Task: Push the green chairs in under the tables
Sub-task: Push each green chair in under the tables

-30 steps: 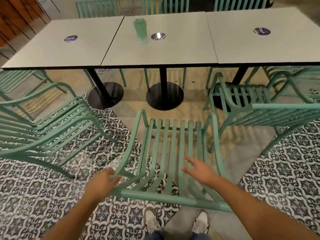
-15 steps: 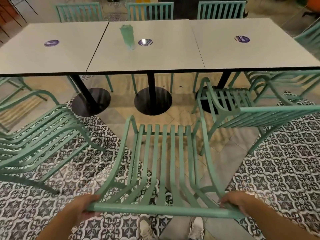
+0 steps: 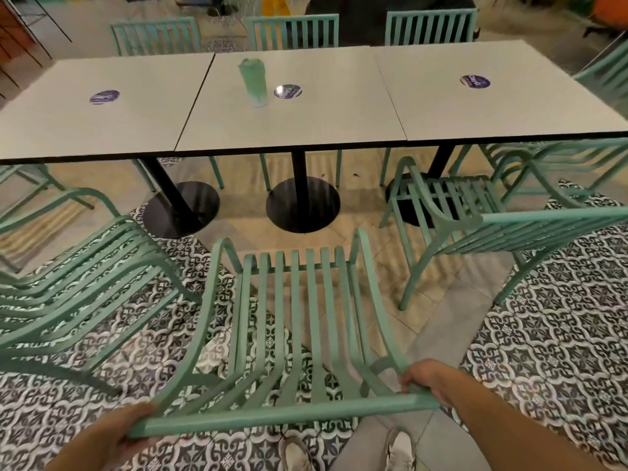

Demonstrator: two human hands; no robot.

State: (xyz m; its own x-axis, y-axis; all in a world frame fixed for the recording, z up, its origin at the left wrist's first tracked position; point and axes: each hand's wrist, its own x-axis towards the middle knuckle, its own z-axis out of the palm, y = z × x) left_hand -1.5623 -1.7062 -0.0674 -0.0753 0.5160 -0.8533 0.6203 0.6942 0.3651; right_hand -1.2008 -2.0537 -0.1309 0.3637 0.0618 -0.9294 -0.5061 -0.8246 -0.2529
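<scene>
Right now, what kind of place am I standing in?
Probably a cafe or food-court seating area: square pedestal tables pushed into a row, matching green slatted chairs on both sides, and round stickers on each tabletop.

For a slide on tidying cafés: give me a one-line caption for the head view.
Both hands, left hand and right hand, grip the top rail of a green chair facing the middle table.

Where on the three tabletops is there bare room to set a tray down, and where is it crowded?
The left table is bare around its purple sticker, and the right table around its sticker. The middle table is crowded at its centre, where the green tumbler stands beside a sticker; its near edge is free.
</scene>
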